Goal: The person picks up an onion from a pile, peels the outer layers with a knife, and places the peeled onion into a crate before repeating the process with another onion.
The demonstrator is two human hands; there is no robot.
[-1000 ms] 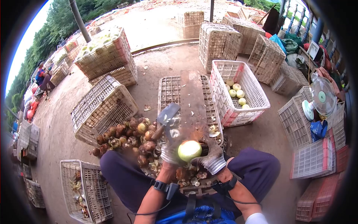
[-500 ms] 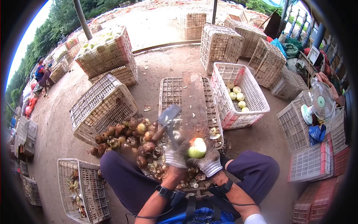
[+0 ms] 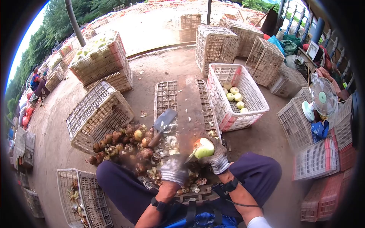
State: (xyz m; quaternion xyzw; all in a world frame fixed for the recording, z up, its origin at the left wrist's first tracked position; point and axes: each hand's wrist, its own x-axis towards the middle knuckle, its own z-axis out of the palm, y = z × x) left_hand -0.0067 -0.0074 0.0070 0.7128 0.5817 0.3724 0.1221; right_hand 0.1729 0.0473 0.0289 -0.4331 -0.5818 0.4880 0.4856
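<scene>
My right hand (image 3: 218,157), in a striped, dirt-darkened work glove, is closed around a round, pale green peeled vegetable (image 3: 205,148) with a reddish-brown patch on its left side. To its left my gloved left hand (image 3: 174,171) is closed on a small knife, whose thin blade (image 3: 189,157) points at the vegetable; the handle is hidden in the fist. Under the vegetable runs a brown-stained wooden board (image 3: 191,110), lying over an upturned crate (image 3: 166,89). A cleaver (image 3: 165,119) with a wooden handle rests left of the board, among pale peelings (image 3: 172,142).
A heap of brown, unpeeled round vegetables (image 3: 125,140) spills from a tipped crate (image 3: 99,110) on the left. At right, a white-and-pink crate (image 3: 239,93) holds several peeled ones. Another crate (image 3: 85,197) contains scraps. A fan (image 3: 323,97) stands far right; a person (image 3: 38,83) sits far left.
My left hand has drawn back down and left from the vegetable, with the knife blade now showing. The vegetable has tilted in my right hand. The whole view has shifted slightly.
</scene>
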